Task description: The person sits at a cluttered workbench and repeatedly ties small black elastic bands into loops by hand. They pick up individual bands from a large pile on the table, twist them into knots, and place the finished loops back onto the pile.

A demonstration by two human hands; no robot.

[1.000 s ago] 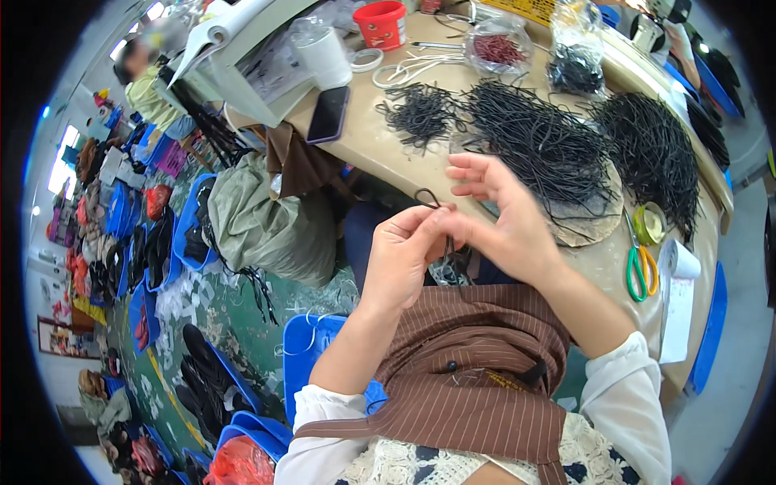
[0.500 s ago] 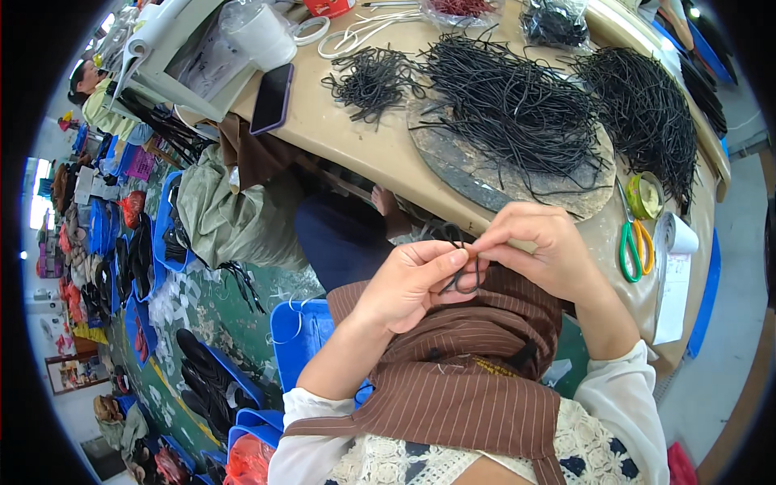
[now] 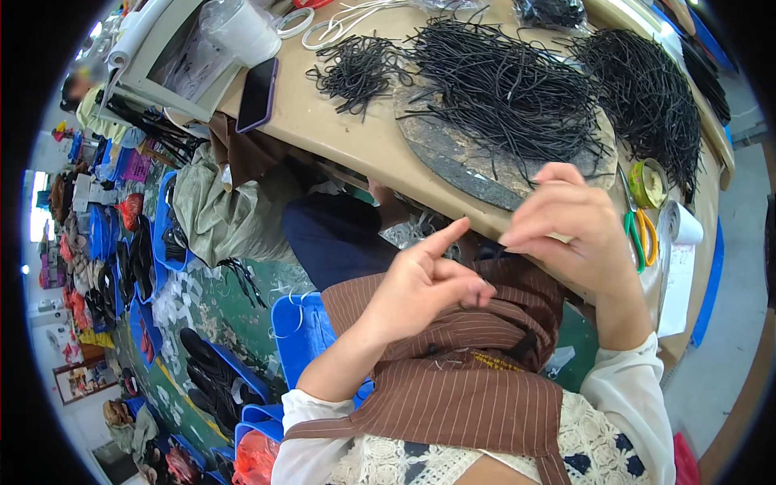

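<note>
My left hand [image 3: 428,284] hovers above my lap, index finger stretched out and apart from the thumb. No cord shows in it. Across from it, my right hand [image 3: 570,222] is raised by the table's front edge with thumb and index finger drawn close together. Whatever may be between those fingertips is hidden or too small to see. Beyond the right hand, a large heap of thin black cords [image 3: 501,85] lies on a round, worn board [image 3: 453,166]. A smaller pile of black cords [image 3: 356,73] sits to its left, and another bundle of black cords [image 3: 647,105] to its right.
Green- and orange-handled scissors [image 3: 637,238], a roll of yellow-green tape [image 3: 647,184] and a white paper roll [image 3: 683,225] lie at the table's right. A phone [image 3: 257,95] rests at the left. Blue bins [image 3: 299,323] stand on the floor beside me.
My hands have moved apart, the right one up and to the right. The looped black cord held between them has gone from view. My left index finger has straightened.
</note>
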